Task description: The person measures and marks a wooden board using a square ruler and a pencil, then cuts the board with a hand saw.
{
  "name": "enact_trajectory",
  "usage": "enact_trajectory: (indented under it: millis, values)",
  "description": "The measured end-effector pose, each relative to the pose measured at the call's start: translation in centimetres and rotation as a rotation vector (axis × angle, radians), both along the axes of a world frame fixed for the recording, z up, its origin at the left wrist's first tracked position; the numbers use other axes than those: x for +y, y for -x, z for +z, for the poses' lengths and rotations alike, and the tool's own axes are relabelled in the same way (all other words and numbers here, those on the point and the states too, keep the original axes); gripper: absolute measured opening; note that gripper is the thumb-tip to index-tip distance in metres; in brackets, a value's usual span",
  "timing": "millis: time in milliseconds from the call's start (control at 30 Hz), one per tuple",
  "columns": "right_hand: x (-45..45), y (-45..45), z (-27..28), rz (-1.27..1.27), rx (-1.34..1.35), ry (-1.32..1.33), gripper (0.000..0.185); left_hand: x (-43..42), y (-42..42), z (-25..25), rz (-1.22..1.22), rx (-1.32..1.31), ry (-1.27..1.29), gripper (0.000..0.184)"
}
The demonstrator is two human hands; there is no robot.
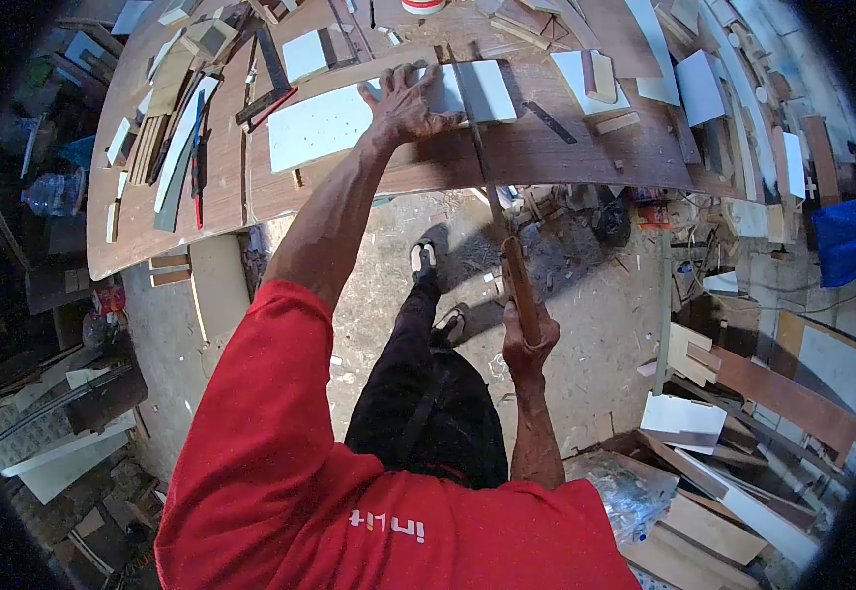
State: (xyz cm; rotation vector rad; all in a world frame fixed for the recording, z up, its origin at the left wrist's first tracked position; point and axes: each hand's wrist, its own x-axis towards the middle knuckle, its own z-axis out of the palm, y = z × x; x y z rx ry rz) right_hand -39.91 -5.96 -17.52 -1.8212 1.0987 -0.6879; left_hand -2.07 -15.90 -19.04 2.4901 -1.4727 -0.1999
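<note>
A long white board [315, 128] lies across the brown worktable [624, 162], near its front edge. My left hand [408, 106] presses down on the board with its fingers spread. Just right of that hand, the narrow blade of a handsaw [483, 167] crosses the board and runs down past the table edge toward me. Below the edge, my right hand [529, 339] is wrapped round the saw's wooden handle. From this angle I cannot tell how deep the blade sits in the board.
A dark try square [272, 81] and a red stick-like tool [272, 108] lie left of the board. To its right are a dark flat strip [550, 122] and a white offcut [590, 84]. Stacked wood strips [147, 147] line the table's left; scrap boards [782, 393] crowd the right floor.
</note>
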Motion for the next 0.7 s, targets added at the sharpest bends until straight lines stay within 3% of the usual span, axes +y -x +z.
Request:
enact_trajectory:
  millis: [67,200,300,367,500,700]
  values:
    - [-0.4,-0.5,0.1,-0.012,-0.099,0.179,0.042,0.1,0.0,0.0,0.003,0.002,-0.008,0.104]
    - [-1.0,-1.9,1.2,-0.133,-0.097,0.07,0.024,0.0,-0.2,-0.4,0.003,-0.008,0.024,0.101]
    - [-2.6,-3.0,1.5,-0.106,-0.073,0.227,0.019,-0.1,-0.2,-0.5,-0.007,0.011,0.006,0.099]
    - [-3.0,-3.9,1.6,-0.098,-0.123,0.094,0.015,-0.1,-0.5,-0.8,0.002,0.025,-0.005,0.098]
    - [-3.5,-5.1,1.5,-0.086,-0.091,0.133,0.011,-0.1,-0.4,-0.7,-0.006,-0.027,-0.024,0.097]
    - [-3.1,-5.6,1.6,-0.091,-0.112,-0.012,0.013,-0.1,-0.8,-0.9,-0.028,-0.083,-0.068,0.094]
